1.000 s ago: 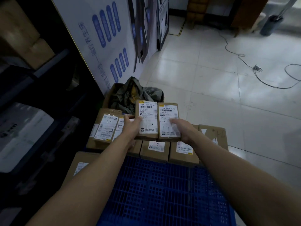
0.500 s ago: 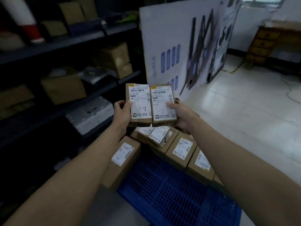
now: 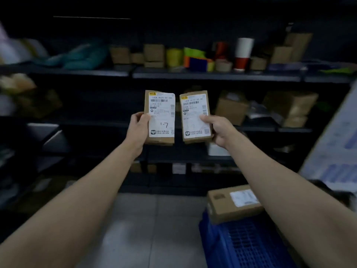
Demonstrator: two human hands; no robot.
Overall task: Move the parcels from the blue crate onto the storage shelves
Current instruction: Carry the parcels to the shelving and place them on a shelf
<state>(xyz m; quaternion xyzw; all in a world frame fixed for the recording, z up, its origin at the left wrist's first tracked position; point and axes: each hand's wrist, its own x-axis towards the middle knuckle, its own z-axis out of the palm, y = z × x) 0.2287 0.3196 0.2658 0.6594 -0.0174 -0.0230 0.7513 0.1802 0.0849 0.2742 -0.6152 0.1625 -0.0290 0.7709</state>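
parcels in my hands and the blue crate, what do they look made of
Left parcel and right parcel: seemingly brown cardboard, matte, going by the dull tan faces and folded edges; each carries a white paper label with print and barcodes. Blue crate: likely moulded plastic, slightly glossy, judging by its uniform colour and regular grid of small openings.

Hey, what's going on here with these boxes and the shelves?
A person stands facing dark storage shelves, holding up two small cardboard parcels with their labels toward the camera. The left hand grips the left parcel, hand-marked 1-7, and the right hand grips the right parcel. Neither is on a shelf yet. At lower right, another parcel lies on the blue crate.
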